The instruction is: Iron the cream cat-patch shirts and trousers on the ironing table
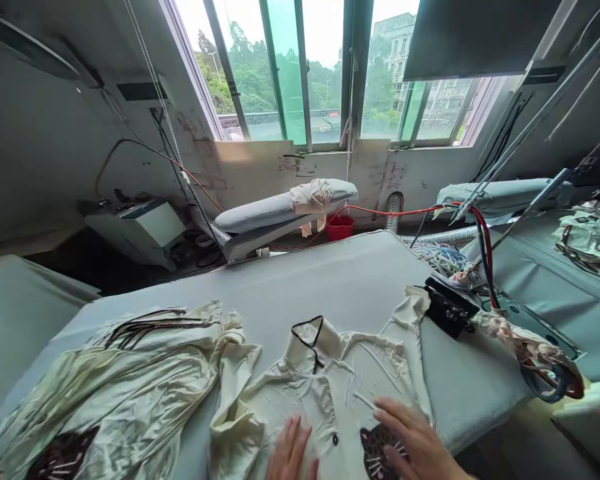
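A cream shirt (340, 380) with a dark-trimmed collar lies flat on the grey ironing table (330, 280), front up. My left hand (289, 453) rests flat on its lower front, fingers stretched out, close to a dark button. My right hand (413, 440) lies open on the shirt's right side, beside a leopard-print patch (375, 450). Neither hand holds anything.
A heap of cream garments (115, 393) covers the table's left part. A black iron (450, 310) with a cloth-wrapped hose (520, 347) sits at the right edge. A padded sleeve board (280, 210) and a red bucket (340, 228) stand behind, under the window.
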Demonstrator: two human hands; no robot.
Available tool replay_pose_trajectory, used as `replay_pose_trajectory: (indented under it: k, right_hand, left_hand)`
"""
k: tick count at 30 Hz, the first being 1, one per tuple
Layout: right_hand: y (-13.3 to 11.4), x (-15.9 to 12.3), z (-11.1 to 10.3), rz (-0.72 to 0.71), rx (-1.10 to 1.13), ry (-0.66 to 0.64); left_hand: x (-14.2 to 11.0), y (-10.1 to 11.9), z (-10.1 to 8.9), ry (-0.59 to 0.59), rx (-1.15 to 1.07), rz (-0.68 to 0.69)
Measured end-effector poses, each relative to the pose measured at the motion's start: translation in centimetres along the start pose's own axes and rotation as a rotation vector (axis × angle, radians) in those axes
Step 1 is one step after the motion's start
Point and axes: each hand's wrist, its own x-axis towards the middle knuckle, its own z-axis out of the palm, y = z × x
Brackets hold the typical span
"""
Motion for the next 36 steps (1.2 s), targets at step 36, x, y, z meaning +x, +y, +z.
replay_pose_trajectory:
  k: [36]
  right_hand:
    - [-4.5,21.5,-0.9,0.242,-0.120,-0.190]
  left_hand:
    - [15.6,4.6,-5.9,-0.606,0.368,-0.045]
